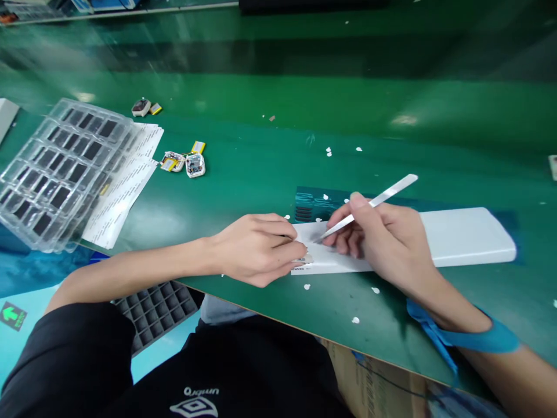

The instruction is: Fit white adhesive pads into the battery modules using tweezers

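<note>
My right hand [387, 238] grips a pair of silver tweezers [394, 190], their tips pointing down and left onto a long white sheet [465, 232]. The sheet lies across the bench and curls over at its right end. My left hand [261, 249] is closed at the sheet's left end, its fingertips close to the tweezers' tips. A small pale part [303, 259] shows at those fingertips, partly hidden, and I cannot make out its kind. Small white round tabbed pieces [355, 320] lie scattered around the sheet.
Stacked clear plastic trays [61, 168] with dark rectangular pieces stand at the left, over printed white sheets [126, 203]. Small opened white devices [195, 165] with yellow-edged batteries lie nearby on the green bench [243, 174]. A blue wrist strap [474, 337] circles my right wrist.
</note>
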The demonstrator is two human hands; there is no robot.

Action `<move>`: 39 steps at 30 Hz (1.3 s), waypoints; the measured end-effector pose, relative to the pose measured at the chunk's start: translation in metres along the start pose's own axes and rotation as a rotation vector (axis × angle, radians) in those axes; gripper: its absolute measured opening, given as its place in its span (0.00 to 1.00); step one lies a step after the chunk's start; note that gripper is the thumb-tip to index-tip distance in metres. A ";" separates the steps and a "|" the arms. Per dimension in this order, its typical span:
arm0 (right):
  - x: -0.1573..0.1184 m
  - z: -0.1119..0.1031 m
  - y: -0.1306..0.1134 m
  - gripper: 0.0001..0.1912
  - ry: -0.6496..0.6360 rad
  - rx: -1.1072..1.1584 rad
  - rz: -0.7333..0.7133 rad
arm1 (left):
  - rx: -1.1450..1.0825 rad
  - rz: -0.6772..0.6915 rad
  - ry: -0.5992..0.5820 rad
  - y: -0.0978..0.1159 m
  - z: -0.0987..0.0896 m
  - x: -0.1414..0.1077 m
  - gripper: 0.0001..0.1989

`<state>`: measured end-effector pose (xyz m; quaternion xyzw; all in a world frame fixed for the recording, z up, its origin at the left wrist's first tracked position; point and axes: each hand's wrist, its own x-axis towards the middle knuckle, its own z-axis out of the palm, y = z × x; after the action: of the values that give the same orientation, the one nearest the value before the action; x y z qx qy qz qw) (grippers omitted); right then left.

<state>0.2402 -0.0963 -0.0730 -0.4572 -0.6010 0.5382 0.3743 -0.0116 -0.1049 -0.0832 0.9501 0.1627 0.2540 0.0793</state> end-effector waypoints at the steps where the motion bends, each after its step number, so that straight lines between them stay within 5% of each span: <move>1: -0.001 0.002 0.002 0.32 0.012 -0.044 -0.008 | -0.022 -0.022 -0.019 0.000 0.000 -0.001 0.10; 9: -0.005 0.007 0.000 0.32 -0.044 -0.238 -0.163 | -0.043 -0.064 -0.047 0.003 -0.002 -0.002 0.09; 18: -0.002 0.003 0.001 0.30 -0.106 -0.111 -0.058 | 0.037 -0.018 -0.057 0.004 -0.007 0.004 0.13; 26: -0.004 0.006 -0.004 0.33 -0.058 -0.224 -0.129 | 0.057 -0.008 -0.037 0.004 -0.008 0.006 0.17; 30: -0.002 0.005 -0.007 0.33 -0.109 -0.118 -0.031 | 0.053 -0.007 -0.031 0.005 -0.010 0.007 0.17; 35: 0.000 0.002 -0.007 0.30 -0.022 0.019 0.018 | -0.015 -0.065 -0.109 0.002 -0.007 0.003 0.15; 39: -0.003 0.005 -0.013 0.25 0.147 0.076 -0.076 | -0.229 -0.190 -0.025 0.002 -0.009 0.001 0.13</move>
<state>0.2344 -0.1006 -0.0612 -0.4580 -0.5677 0.5111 0.4547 -0.0144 -0.1056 -0.0745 0.9183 0.2209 0.2503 0.2128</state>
